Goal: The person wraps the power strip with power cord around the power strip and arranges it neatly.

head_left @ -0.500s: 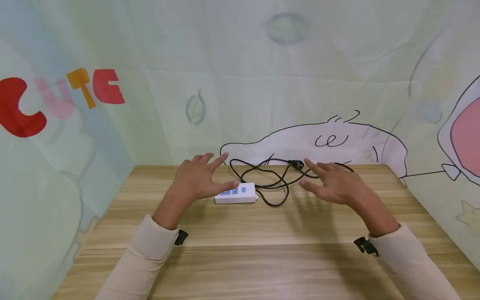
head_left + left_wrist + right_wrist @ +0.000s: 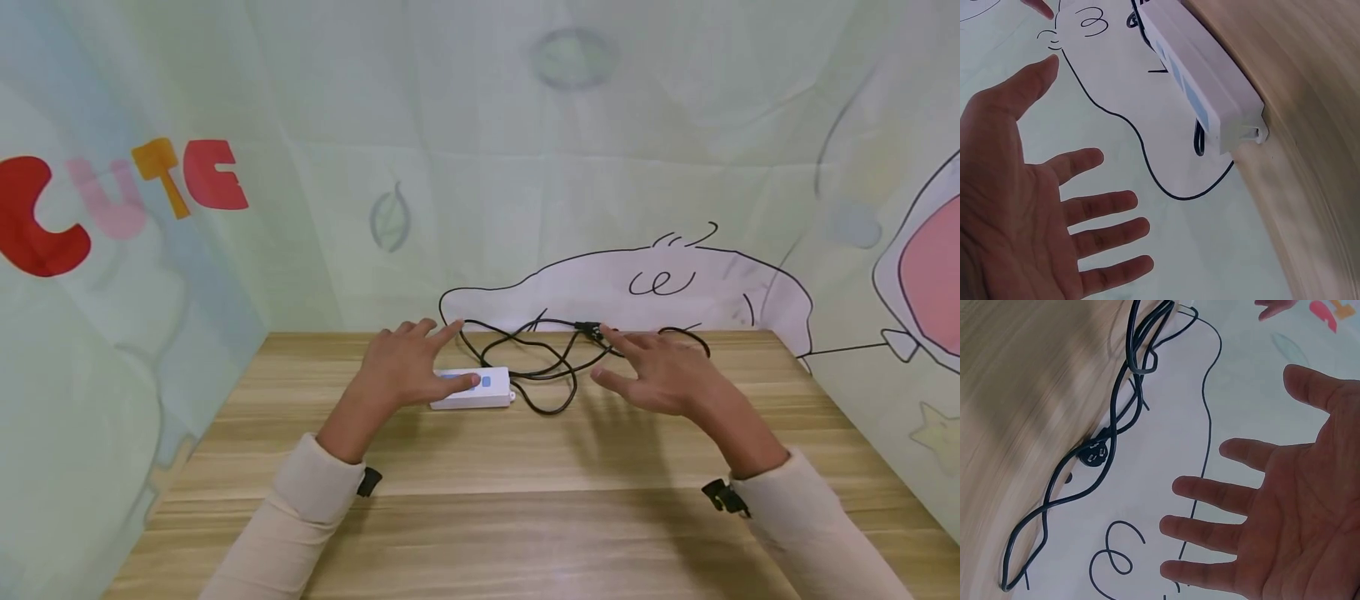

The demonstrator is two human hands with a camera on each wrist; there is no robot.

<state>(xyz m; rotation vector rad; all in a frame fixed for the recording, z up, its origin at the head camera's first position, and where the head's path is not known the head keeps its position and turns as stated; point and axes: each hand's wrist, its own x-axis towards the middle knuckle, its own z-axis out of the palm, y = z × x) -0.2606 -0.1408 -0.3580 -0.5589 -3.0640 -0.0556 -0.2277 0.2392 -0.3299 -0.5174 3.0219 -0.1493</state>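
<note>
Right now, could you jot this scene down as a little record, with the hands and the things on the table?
Left hand: open, fingers spread, apart from the power strip
Right hand: open, fingers spread, holding nothing; nearest the plug and cable
Power strip: white with blue sockets, on the table
Cable: black, loosely looped, mostly right of the strip
Plug: black, prongs bare
Table: wood-grain top
Backdrop: pale, cartoon-printed, reading "CUTE"
</note>
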